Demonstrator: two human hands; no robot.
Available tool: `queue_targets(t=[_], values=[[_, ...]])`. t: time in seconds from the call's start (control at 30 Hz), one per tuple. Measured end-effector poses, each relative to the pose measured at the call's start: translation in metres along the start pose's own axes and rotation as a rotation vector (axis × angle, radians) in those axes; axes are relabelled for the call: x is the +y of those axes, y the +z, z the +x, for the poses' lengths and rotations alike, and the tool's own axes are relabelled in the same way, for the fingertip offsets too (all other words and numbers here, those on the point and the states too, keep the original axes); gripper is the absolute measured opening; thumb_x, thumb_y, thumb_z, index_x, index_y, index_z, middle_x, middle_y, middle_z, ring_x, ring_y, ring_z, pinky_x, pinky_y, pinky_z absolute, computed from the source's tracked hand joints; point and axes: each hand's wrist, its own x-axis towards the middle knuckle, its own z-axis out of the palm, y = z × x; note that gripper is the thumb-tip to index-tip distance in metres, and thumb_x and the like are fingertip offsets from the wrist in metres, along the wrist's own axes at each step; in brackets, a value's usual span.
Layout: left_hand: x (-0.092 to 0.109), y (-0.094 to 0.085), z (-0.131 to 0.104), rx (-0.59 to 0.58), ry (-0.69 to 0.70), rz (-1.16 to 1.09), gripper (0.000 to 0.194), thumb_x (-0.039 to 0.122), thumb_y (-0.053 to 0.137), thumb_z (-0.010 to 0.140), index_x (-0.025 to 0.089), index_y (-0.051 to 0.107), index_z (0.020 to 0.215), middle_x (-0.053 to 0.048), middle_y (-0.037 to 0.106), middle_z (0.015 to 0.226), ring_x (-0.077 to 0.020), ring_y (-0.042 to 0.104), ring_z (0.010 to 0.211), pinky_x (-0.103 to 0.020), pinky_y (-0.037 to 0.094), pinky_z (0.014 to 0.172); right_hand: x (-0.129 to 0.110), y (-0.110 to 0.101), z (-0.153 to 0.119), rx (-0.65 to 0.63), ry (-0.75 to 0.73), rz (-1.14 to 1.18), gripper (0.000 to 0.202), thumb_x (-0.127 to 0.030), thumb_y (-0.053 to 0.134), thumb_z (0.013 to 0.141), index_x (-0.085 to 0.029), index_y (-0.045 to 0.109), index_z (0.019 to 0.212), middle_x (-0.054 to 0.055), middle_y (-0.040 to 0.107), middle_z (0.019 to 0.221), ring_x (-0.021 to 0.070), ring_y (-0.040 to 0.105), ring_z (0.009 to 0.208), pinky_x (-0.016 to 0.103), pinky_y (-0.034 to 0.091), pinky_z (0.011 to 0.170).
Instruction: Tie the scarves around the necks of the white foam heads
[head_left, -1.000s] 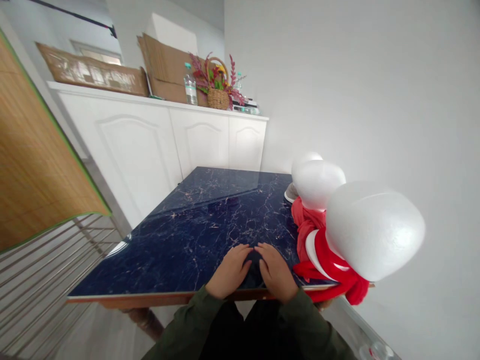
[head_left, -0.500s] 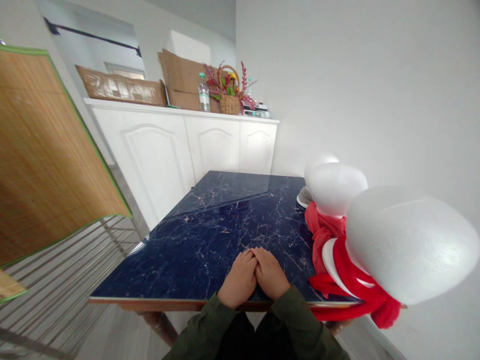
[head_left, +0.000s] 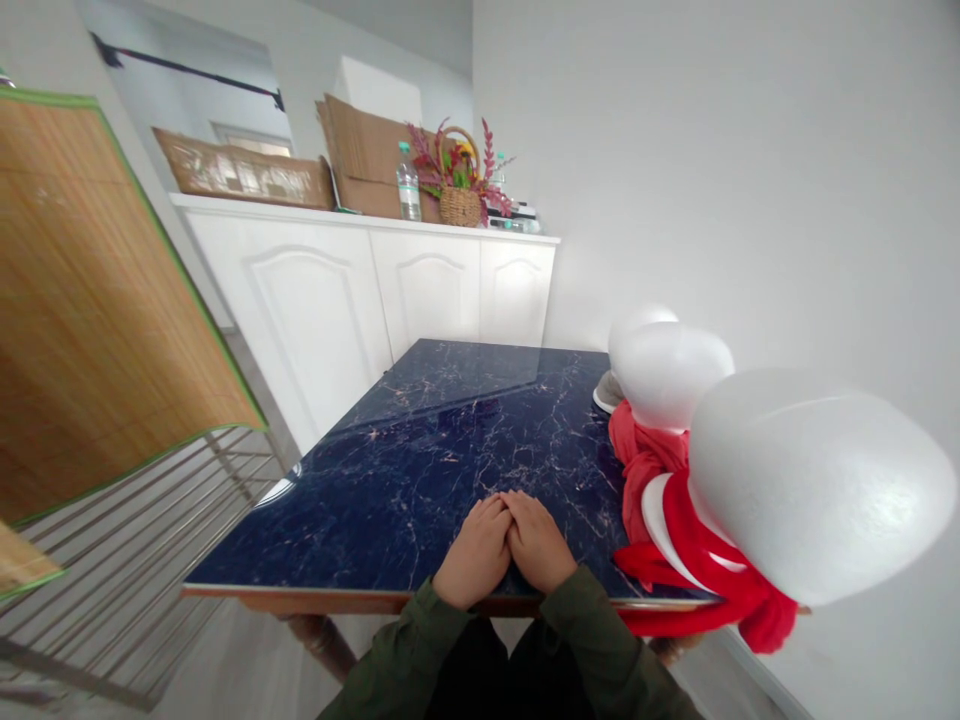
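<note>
My left hand and my right hand rest together at the near edge of the dark blue marbled table, their fingertips touching. The fingers of each hand are closed side by side and curve down to the tabletop; whether anything lies beneath them is hidden. To the right of my hands, a large white foam head stands with bright red cloth around its base. Behind it are more white head forms, with paler red cloth below.
A metal rack with a bamboo mat stands at the left. Beyond the table is a white cabinet bearing cardboard boxes, a plastic bottle and a flower basket. A wall borders the right side.
The view has shifted very slightly. My hands keep the same pose, together at the table edge.
</note>
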Motion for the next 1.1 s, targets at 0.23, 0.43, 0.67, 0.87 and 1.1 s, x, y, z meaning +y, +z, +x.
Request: queue_targets(t=[0.23, 0.43, 0.67, 0.87, 1.1], values=[[0.001, -0.001, 0.000, -0.001, 0.009, 0.002, 0.042, 0.008, 0.037, 0.080, 0.019, 0.051, 0.119, -0.008, 0.053, 0.122, -0.0192, 0.042, 0.118, -0.040, 0.029, 0.104, 0.000, 0.000, 0.000, 0.000, -0.008, 0.001, 0.044, -0.015, 0.034, 0.084, -0.013, 0.049, 0.125, 0.010, 0.052, 0.127, 0.0217, 0.044, 0.121, 0.043, 0.031, 0.104], [-0.001, 0.001, 0.000, 0.004, 0.015, -0.001, 0.042, 0.008, 0.037, 0.080, 0.019, 0.051, 0.119, -0.008, 0.052, 0.123, -0.0195, 0.042, 0.119, -0.041, 0.029, 0.104, 0.000, 0.000, 0.000, 0.010, -0.008, 0.006, 0.044, -0.014, 0.035, 0.083, -0.016, 0.050, 0.125, 0.009, 0.053, 0.126, 0.0213, 0.044, 0.121, 0.043, 0.032, 0.104], [-0.001, 0.001, 0.000, 0.023, 0.025, -0.007, 0.042, 0.007, 0.038, 0.079, 0.018, 0.051, 0.118, -0.007, 0.053, 0.123, -0.0192, 0.042, 0.119, -0.039, 0.029, 0.104, -0.001, 0.000, -0.001, 0.000, -0.003, -0.008, 0.044, -0.015, 0.033, 0.085, -0.014, 0.049, 0.125, 0.010, 0.052, 0.127, 0.0217, 0.043, 0.121, 0.043, 0.031, 0.104], [-0.001, 0.001, -0.001, 0.021, 0.015, -0.007, 0.043, 0.008, 0.039, 0.079, 0.019, 0.051, 0.118, -0.007, 0.053, 0.124, -0.0191, 0.042, 0.119, -0.040, 0.029, 0.105, 0.003, 0.002, 0.001, -0.002, -0.009, -0.010, 0.044, -0.015, 0.034, 0.084, -0.014, 0.049, 0.126, 0.011, 0.053, 0.127, 0.0217, 0.044, 0.121, 0.043, 0.031, 0.103], [-0.004, 0.005, -0.001, 0.007, 0.013, 0.049, 0.039, 0.010, 0.038, 0.082, 0.017, 0.053, 0.117, -0.009, 0.053, 0.124, -0.0202, 0.042, 0.121, -0.041, 0.030, 0.105, -0.007, 0.001, -0.017, 0.055, -0.002, 0.013, 0.047, -0.013, 0.033, 0.084, -0.014, 0.045, 0.129, 0.012, 0.049, 0.130, 0.0226, 0.041, 0.123, 0.045, 0.032, 0.104]])
